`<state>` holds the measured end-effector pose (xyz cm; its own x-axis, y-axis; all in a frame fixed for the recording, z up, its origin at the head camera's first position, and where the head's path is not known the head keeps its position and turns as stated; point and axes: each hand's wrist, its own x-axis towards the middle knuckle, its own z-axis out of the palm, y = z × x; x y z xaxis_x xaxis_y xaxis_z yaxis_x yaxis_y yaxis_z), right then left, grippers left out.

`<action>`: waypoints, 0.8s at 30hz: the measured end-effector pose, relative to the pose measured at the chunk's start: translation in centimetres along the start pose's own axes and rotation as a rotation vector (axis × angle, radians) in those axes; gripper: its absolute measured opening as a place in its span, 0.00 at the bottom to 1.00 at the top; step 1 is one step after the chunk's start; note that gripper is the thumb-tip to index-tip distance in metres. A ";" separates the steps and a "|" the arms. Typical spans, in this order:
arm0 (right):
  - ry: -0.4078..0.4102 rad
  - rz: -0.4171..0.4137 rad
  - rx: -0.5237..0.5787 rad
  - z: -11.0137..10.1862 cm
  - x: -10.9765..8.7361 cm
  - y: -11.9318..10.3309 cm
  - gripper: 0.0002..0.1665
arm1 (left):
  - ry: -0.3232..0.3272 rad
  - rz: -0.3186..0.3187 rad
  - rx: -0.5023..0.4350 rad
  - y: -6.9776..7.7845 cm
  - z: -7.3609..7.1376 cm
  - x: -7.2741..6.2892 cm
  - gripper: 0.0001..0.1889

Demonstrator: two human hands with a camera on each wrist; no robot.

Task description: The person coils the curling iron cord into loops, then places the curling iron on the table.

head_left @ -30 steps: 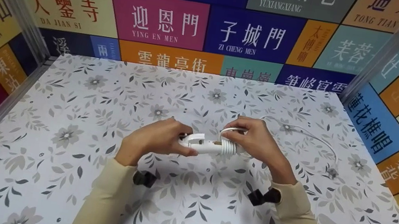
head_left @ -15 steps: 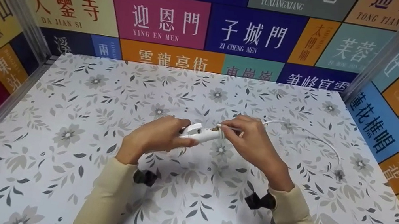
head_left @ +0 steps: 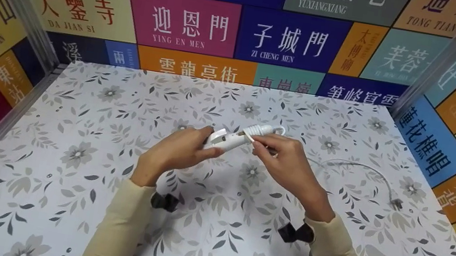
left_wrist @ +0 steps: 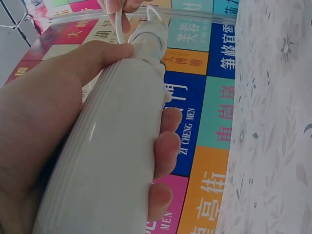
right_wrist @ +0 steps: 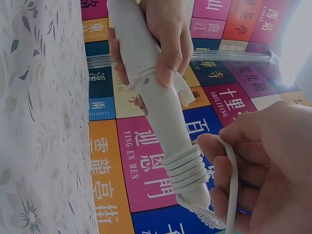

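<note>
A white curling iron (head_left: 231, 142) with a lever on its side is held up over the table, tilted with its handle end up and to the right. My left hand (head_left: 178, 150) grips its thick ribbed barrel (left_wrist: 107, 141), thumb along one side and fingers curled round the other. White cord (right_wrist: 186, 168) lies in several tight coils round the handle. Close to these coils, my right hand (head_left: 289, 163) pinches the loose cord between thumb and fingers. In the right wrist view the cord (right_wrist: 233, 180) runs down across the fingers.
The cord's loose end runs right over the flower-patterned table (head_left: 209, 244) to a plug (head_left: 397, 203). Panels with coloured signs (head_left: 180, 22) stand behind and at both sides. Black wrist devices (head_left: 296, 233) sit at both sleeves.
The handle end has swung up and away, steepening the curling iron's tilt. My right hand has carried the cord round the handle. The plug has slid slightly right.
</note>
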<state>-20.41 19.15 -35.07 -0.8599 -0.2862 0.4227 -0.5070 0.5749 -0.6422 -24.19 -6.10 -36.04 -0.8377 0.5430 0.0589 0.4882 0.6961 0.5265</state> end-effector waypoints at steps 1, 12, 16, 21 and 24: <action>0.000 0.006 0.008 0.0 0.0 0.0 0.13 | 0.012 -0.005 -0.001 0.0 0.0 0.0 0.19; -0.043 0.125 0.120 -1.0 0.4 0.7 0.12 | 0.097 -0.010 -0.060 0.4 -0.6 -0.3 0.19; -0.101 0.170 0.184 -1.4 0.7 1.8 0.13 | 0.106 -0.008 -0.093 0.4 -0.9 -0.4 0.19; -0.194 0.189 0.216 -1.8 0.9 3.4 0.16 | 0.111 -0.025 -0.122 0.2 -1.0 -0.6 0.18; -0.233 0.185 0.229 -1.9 1.0 4.2 0.16 | 0.109 -0.031 -0.149 0.1 -1.0 -0.7 0.18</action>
<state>-23.31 22.74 -36.12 -0.9152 -0.3755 0.1461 -0.3191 0.4542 -0.8318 -23.78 -6.89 -35.12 -0.8774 0.4623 0.1283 0.4268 0.6302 0.6486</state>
